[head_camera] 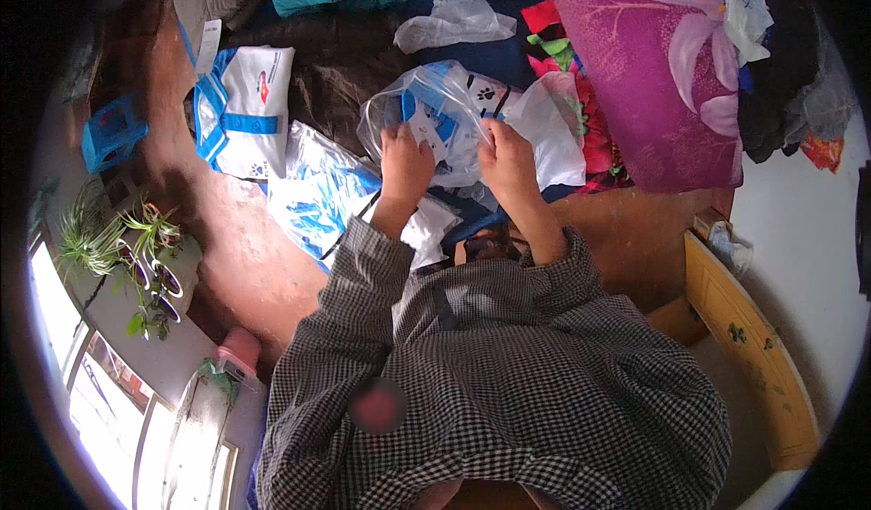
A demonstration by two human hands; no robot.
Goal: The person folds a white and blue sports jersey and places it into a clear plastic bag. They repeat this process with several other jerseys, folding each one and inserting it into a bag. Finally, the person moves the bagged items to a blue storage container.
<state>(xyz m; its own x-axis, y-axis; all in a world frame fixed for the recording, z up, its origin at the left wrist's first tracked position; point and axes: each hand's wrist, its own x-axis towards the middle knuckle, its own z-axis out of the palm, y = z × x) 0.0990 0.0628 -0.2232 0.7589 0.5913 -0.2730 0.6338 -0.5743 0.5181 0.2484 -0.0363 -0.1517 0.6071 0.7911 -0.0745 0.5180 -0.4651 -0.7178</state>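
A clear plastic bag (381, 105) spreads open between my two hands in front of me. My left hand (407, 163) grips the bag's near left side, beside a white card or tag (426, 132). At the right, my right hand (509, 163) pinches the bag's edge between thumb and fingers. Blue and white folded cloth (442, 125) shows through the film; whether all of it lies inside, I cannot tell. Just beyond the right hand is a white piece with a black paw print (485, 93). White sheeting (554, 132) lies to its right.
Left of the bag lie a folded white-and-blue garment (248, 118) with a paper tag (209, 47) and plastic-wrapped blue-and-white items (326, 200). A crumpled plastic bag (454, 25) sits beyond; a purple floral blanket (660, 95) is at right. Potted plants (146, 238) and a blue stool (114, 132) stand left.
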